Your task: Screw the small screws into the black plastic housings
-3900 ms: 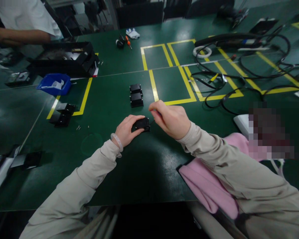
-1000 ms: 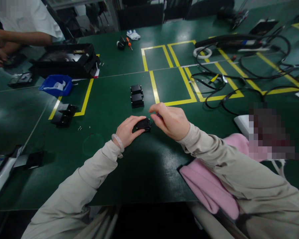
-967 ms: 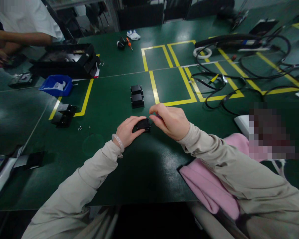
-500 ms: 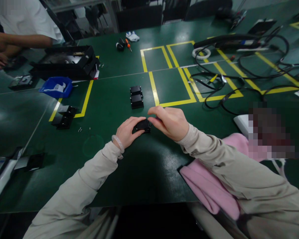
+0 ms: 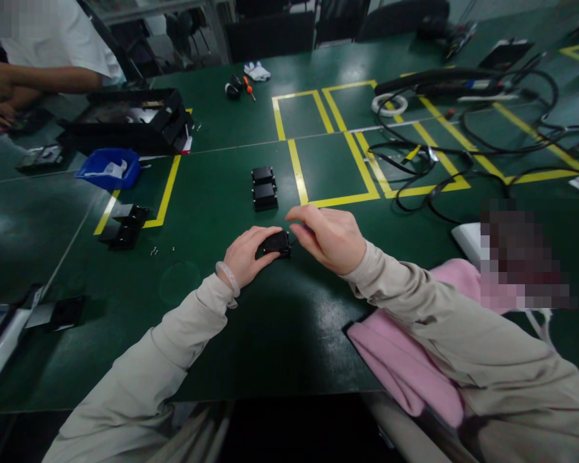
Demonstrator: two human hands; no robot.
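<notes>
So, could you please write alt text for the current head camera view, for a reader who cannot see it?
A person's left hand grips a small black box on a green table, with the right hand close to its right end. Two more black boxes sit beyond; a pink cloth lies at right.

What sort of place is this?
Probably an assembly workshop: the green table is marked with yellow tape, a blue bin stands on it, and the left hand holds a small black block.
</notes>
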